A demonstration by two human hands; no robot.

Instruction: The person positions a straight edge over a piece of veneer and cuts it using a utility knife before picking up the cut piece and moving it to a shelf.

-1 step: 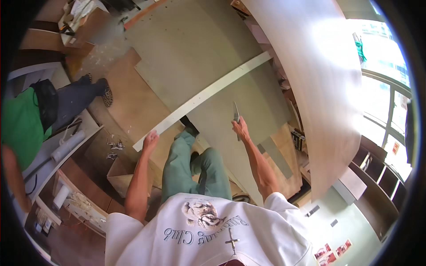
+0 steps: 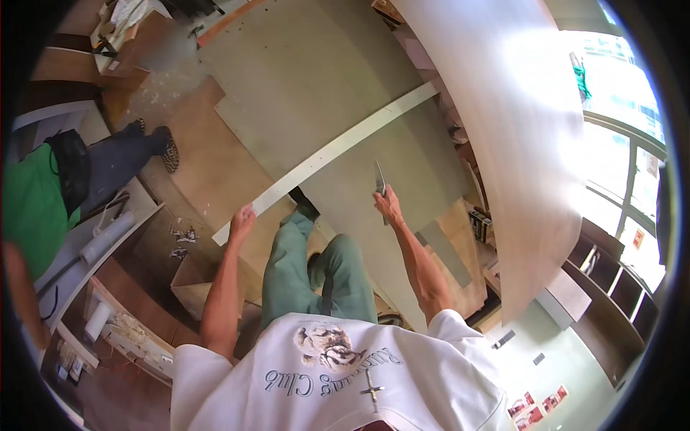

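A long narrow white board (image 2: 323,158) lies slantwise across a large grey-green panel (image 2: 302,79), from lower left to upper right. My left hand (image 2: 243,219) is closed on its edge close to the near left end. In my right hand (image 2: 389,207) I grip a knife-like tool (image 2: 379,174) with a slim, pointed, pale blade, held up away from the board. Its exact kind is too small to make out. My shoe is beside a dark gap in the panel, just below the board's middle.
Brown wooden sheets (image 2: 194,151) lie left of the panel. A person in a green shirt (image 2: 36,201) is at the far left, by a white-edged bench. A big pale curved sheet (image 2: 503,144) stands along the right. An open wooden box (image 2: 198,284) is near my left forearm.
My left hand has shifted slightly up and left, its fingers more plainly over the board's edge. The board and the tool have moved only a little with the view.
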